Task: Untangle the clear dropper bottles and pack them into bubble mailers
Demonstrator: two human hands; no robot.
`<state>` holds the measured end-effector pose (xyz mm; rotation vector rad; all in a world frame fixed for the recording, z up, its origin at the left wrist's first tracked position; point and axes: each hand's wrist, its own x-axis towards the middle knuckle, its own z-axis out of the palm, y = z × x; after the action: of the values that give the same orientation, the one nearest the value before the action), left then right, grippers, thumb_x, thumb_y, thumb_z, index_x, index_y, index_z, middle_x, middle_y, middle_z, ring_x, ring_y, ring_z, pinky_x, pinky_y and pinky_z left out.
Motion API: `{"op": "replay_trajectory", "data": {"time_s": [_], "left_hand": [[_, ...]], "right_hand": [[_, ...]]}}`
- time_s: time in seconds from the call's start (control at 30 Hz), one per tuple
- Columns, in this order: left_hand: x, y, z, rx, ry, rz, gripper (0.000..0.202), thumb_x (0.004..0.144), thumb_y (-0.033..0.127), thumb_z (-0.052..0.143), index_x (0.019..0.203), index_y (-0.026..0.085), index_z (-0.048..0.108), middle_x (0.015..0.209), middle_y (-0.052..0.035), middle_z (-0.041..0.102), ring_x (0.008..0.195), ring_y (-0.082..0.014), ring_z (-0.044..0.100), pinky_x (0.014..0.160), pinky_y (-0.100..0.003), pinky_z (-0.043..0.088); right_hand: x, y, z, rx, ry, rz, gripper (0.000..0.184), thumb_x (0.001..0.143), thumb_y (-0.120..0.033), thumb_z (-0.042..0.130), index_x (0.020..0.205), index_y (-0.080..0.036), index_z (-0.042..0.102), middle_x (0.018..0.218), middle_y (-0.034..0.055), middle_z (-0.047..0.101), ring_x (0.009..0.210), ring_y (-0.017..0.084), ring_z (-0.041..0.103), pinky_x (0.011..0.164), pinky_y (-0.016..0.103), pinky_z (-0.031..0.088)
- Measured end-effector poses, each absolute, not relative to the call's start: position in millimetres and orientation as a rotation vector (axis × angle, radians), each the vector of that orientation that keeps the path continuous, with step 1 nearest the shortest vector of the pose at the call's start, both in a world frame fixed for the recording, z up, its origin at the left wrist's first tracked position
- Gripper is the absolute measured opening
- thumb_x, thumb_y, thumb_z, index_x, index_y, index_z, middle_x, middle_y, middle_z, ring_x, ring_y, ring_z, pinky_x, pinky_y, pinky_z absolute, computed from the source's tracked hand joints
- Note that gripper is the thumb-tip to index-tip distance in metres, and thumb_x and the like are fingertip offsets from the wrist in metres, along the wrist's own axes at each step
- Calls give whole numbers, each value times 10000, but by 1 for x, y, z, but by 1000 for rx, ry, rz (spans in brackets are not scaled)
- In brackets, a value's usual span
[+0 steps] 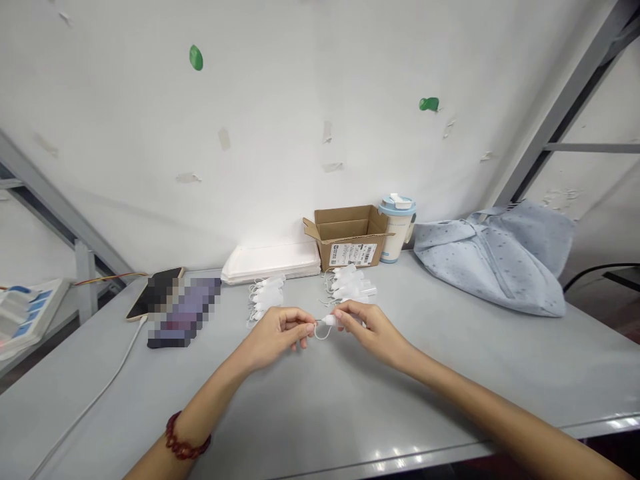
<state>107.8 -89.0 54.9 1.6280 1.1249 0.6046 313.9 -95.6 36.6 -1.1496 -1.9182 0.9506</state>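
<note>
Two hands in the head view: both meet low over the middle of the surface (pixel 325 417), with one small white bottle between them.
Left hand (pixel 280 337): my thumb and fingertips are pinched together at the end of a thin white cord (pixel 323 338), the other fingers loosely curled.
Right hand (pixel 367 327): my thumb and forefinger close around the body of the small white bottle (pixel 329 321), its tip aimed at my left fingertips.
Cord and tip: the cord hangs in a loop below the bottle; a thin dark line bridges tip and fingertips, too small to identify.
Progress: I judge this bottle to be partway through handling. A left group of bottles (pixel 269 293) and a right group of bottles (pixel 350 285) lie behind my hands; I cannot tell which is finished and which is left.
Back edge: a white stack (pixel 273 261), an open carton (pixel 350 241), a lidded cup (pixel 397 230) and a pale blue bag (pixel 490 263) line the wall.
Left side: a phone (pixel 145 300), a blurred-out item (pixel 190 313) and a white cable (pixel 100 395).
In the way: nothing blocks my grip; the trailing cords of the groups could tangle.
</note>
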Motion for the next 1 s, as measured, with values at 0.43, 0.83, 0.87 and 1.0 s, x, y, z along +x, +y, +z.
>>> {"op": "replay_trajectory", "data": {"time_s": [0.43,0.83,0.87,1.0], "left_hand": [[107,-89,54,1637,1137,647,234,767,377,580,786,150,635,605,5,581,557,-113,531,517,-216,417],[109,-89,55,1672,1151,642,213,756,355,591,776,152,653,619,-1,601,569,-117,542,534,-220,430],[109,-89,55,1678,1151,644,212,754,353,592,770,151,655,618,-2,602,571,-118,543,543,-223,434],[110,-91,54,1709,1140,640,226,752,362,587,756,149,661,645,-18,613,592,-132,548,591,-246,457]], "right_hand": [[314,-96,37,-1136,-1927,958,290,909,-376,411,837,-172,604,753,20,612,708,145,549,596,249,372],[313,-96,39,-1159,-1970,955,278,901,-344,419,752,-171,577,622,-23,507,568,103,435,525,231,309],[313,-96,39,-1157,-1977,953,279,900,-340,418,745,-170,576,608,-27,493,555,100,418,519,231,303],[312,-97,38,-1163,-2001,940,284,896,-324,416,710,-170,566,584,-33,475,537,98,394,513,233,297]]}}
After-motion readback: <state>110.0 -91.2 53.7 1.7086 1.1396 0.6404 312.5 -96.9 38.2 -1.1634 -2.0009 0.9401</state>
